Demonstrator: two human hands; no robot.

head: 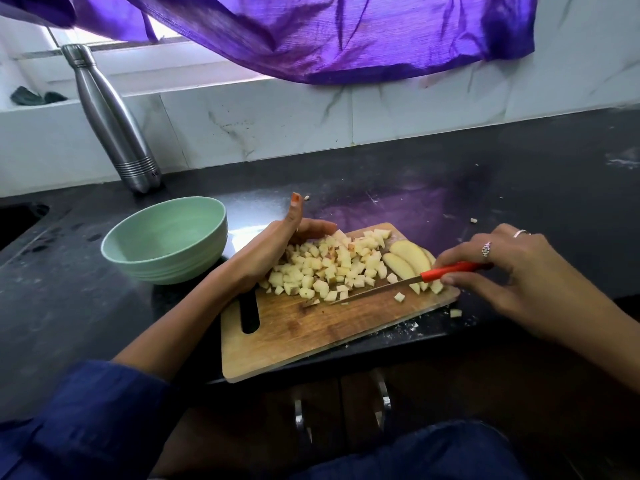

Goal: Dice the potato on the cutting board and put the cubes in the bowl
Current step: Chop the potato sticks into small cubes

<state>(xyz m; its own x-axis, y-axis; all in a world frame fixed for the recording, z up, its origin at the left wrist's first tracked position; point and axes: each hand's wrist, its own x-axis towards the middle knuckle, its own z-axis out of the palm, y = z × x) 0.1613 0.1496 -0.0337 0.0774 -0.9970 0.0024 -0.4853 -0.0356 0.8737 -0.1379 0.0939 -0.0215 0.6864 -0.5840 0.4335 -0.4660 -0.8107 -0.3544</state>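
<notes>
A wooden cutting board (294,337) lies on the black counter with a heap of potato cubes (332,268) on its far half. A few uncut potato slices (410,259) lie at the board's right end. My left hand (277,247) is cupped against the left side of the heap, fingers fairly straight and thumb raised. My right hand (498,268) grips a knife by its red handle (450,270); the blade (374,290) lies low along the near side of the heap. The green bowl (166,244) stands just left of the board and looks empty.
A steel bottle (110,119) leans against the tiled wall behind the bowl. Purple cloth (329,32) hangs above the counter. A sink edge (20,220) shows at far left. Stray potato bits (455,313) lie off the board's right corner and farther back.
</notes>
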